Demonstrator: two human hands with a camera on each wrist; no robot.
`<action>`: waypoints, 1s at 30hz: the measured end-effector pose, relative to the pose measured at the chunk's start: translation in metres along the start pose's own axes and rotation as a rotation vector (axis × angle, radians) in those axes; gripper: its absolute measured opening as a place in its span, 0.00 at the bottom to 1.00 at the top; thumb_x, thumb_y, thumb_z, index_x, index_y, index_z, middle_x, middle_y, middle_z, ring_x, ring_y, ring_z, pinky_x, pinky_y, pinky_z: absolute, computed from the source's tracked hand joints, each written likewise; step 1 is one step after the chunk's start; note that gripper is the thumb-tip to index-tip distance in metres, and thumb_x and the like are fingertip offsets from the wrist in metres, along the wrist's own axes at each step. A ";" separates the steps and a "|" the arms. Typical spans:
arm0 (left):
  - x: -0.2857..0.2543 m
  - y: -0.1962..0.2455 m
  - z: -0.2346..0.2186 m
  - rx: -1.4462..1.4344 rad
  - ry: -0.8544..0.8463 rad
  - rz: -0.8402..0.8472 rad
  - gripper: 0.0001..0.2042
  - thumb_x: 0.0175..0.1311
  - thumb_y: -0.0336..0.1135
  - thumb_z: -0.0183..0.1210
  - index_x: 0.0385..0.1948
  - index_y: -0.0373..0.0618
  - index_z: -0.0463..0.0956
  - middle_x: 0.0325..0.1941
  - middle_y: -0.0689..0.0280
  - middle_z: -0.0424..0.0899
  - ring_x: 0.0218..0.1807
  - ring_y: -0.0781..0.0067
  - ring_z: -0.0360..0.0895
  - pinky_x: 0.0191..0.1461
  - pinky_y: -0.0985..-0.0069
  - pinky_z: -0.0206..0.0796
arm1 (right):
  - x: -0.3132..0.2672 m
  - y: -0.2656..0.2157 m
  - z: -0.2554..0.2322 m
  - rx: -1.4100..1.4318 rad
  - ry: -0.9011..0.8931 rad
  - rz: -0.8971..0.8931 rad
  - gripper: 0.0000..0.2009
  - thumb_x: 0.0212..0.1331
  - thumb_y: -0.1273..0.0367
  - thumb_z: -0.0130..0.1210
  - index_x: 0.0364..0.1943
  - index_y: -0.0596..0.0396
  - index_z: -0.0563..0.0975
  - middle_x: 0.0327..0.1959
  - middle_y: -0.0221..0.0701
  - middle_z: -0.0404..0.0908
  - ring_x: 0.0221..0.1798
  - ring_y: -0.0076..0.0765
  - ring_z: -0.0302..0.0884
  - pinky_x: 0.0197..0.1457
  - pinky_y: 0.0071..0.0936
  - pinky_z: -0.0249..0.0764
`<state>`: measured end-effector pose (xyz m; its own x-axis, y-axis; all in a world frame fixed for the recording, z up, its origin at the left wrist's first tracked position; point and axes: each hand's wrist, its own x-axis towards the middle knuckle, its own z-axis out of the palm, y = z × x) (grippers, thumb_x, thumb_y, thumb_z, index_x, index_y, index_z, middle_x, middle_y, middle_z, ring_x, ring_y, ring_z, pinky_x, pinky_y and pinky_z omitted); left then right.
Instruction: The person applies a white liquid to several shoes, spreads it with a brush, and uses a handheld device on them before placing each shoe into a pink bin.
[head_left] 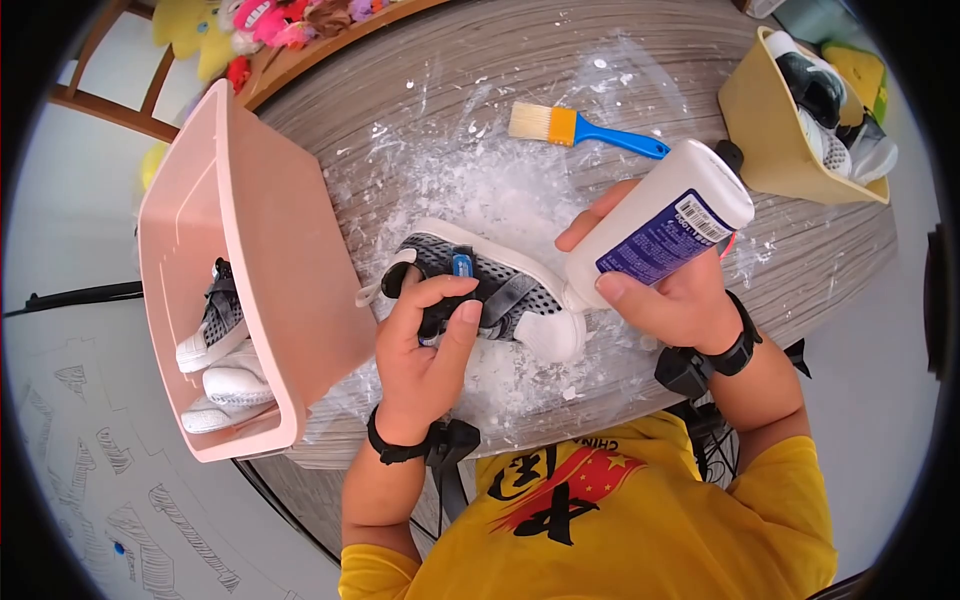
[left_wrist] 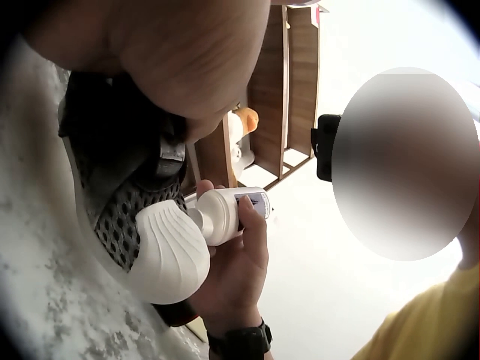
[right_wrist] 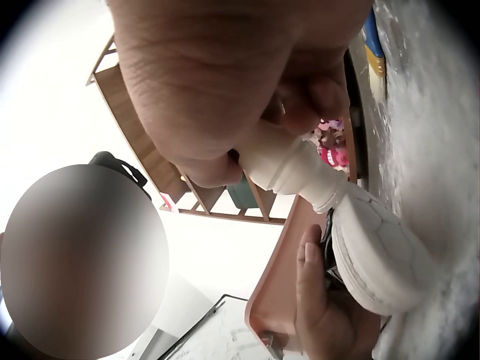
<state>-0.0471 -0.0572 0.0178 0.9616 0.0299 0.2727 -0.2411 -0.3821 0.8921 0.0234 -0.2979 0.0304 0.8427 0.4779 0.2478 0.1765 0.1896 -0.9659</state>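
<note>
A grey and black mesh sneaker (head_left: 515,290) with a white toe cap and sole lies tilted over the powdery table. My left hand (head_left: 425,350) grips it around the opening, thumb and fingers curled at the tongue and straps. In my right hand (head_left: 685,300) is a white plastic bottle (head_left: 665,225) with a dark blue label, held slanting downward. The bottle's narrow tip meets the toe end of the shoe along the sole edge. From the right wrist view, the bottle's neck (right_wrist: 289,169) points at the white sole (right_wrist: 375,255). The left wrist view shows the ribbed toe cap (left_wrist: 176,247) beside the bottle.
A pink bin (head_left: 290,250) on the left holds several shoes. At the back right, a yellow bin (head_left: 800,165) contains more shoes. A blue-handled brush (head_left: 590,132) lies behind the sneaker. White residue (head_left: 480,190) covers much of the wood-grain table. Plush toys (head_left: 280,20) sit beyond.
</note>
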 end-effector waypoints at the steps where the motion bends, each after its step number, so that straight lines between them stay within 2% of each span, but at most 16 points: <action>1: 0.000 0.001 0.000 -0.012 0.010 -0.027 0.09 0.63 0.26 0.62 0.44 0.40 0.77 0.41 0.63 0.79 0.44 0.74 0.72 0.53 0.79 0.63 | -0.001 -0.001 0.000 -0.019 0.012 -0.010 0.24 0.55 0.72 0.61 0.56 0.60 0.66 0.49 0.46 0.81 0.51 0.34 0.78 0.55 0.31 0.74; 4: 0.000 0.002 0.001 -0.039 0.034 -0.047 0.09 0.63 0.26 0.62 0.43 0.40 0.77 0.40 0.66 0.77 0.43 0.77 0.71 0.51 0.80 0.63 | 0.001 -0.001 -0.001 -0.028 0.029 -0.063 0.25 0.55 0.71 0.61 0.56 0.60 0.66 0.48 0.45 0.80 0.50 0.33 0.78 0.54 0.31 0.74; 7: -0.002 0.002 0.001 -0.066 0.057 -0.083 0.10 0.63 0.26 0.62 0.45 0.40 0.76 0.42 0.66 0.78 0.45 0.79 0.71 0.52 0.80 0.63 | 0.002 -0.001 -0.005 -0.122 0.024 -0.117 0.25 0.55 0.70 0.61 0.56 0.59 0.65 0.47 0.46 0.80 0.49 0.34 0.78 0.54 0.32 0.74; 10: -0.003 0.003 0.000 -0.085 0.091 -0.124 0.12 0.63 0.26 0.62 0.47 0.40 0.75 0.44 0.66 0.78 0.47 0.80 0.72 0.54 0.81 0.63 | 0.000 0.002 -0.004 -0.083 0.082 -0.169 0.26 0.55 0.69 0.62 0.57 0.58 0.65 0.48 0.46 0.79 0.49 0.34 0.78 0.52 0.32 0.75; 13: -0.003 -0.001 0.000 -0.169 0.130 -0.113 0.13 0.63 0.26 0.62 0.49 0.39 0.74 0.47 0.67 0.78 0.48 0.80 0.72 0.55 0.81 0.64 | 0.002 0.003 -0.004 -0.015 0.139 -0.267 0.21 0.53 0.77 0.59 0.53 0.62 0.69 0.48 0.43 0.79 0.47 0.31 0.78 0.51 0.30 0.75; 16: -0.005 -0.007 -0.001 -0.208 0.124 -0.183 0.16 0.63 0.25 0.62 0.52 0.38 0.71 0.50 0.66 0.77 0.50 0.80 0.72 0.54 0.81 0.65 | 0.001 0.004 -0.002 0.036 0.200 -0.359 0.23 0.54 0.77 0.59 0.55 0.63 0.66 0.49 0.46 0.78 0.49 0.33 0.76 0.52 0.32 0.74; 19: -0.002 0.000 0.005 -0.368 0.116 -0.172 0.20 0.63 0.23 0.62 0.56 0.38 0.69 0.53 0.64 0.75 0.52 0.79 0.73 0.56 0.79 0.68 | 0.000 0.005 -0.007 -0.022 0.195 -0.455 0.25 0.55 0.76 0.60 0.57 0.64 0.65 0.52 0.49 0.76 0.50 0.36 0.75 0.53 0.34 0.74; 21: -0.002 0.000 0.004 -0.340 0.093 -0.181 0.21 0.62 0.21 0.62 0.57 0.38 0.67 0.54 0.63 0.74 0.54 0.77 0.72 0.58 0.78 0.69 | 0.003 0.006 -0.009 -0.067 0.202 -0.535 0.24 0.55 0.76 0.60 0.56 0.64 0.65 0.52 0.50 0.75 0.50 0.38 0.75 0.53 0.36 0.74; 27: -0.003 0.001 0.002 -0.299 0.070 -0.192 0.23 0.62 0.20 0.62 0.58 0.38 0.66 0.58 0.63 0.72 0.57 0.76 0.71 0.60 0.75 0.70 | 0.002 0.005 -0.007 -0.073 0.179 -0.439 0.23 0.55 0.79 0.58 0.56 0.64 0.65 0.52 0.50 0.74 0.51 0.40 0.75 0.53 0.37 0.74; 30: -0.003 -0.001 0.002 -0.272 0.069 -0.166 0.22 0.64 0.21 0.60 0.59 0.38 0.65 0.59 0.62 0.72 0.57 0.76 0.70 0.60 0.77 0.67 | 0.003 0.004 -0.009 -0.106 0.155 -0.468 0.24 0.54 0.80 0.58 0.56 0.63 0.65 0.52 0.50 0.74 0.52 0.40 0.75 0.53 0.37 0.74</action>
<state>-0.0489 -0.0587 0.0151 0.9819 0.1373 0.1306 -0.1164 -0.1064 0.9875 0.0311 -0.3034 0.0269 0.7250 0.2279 0.6500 0.5975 0.2614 -0.7581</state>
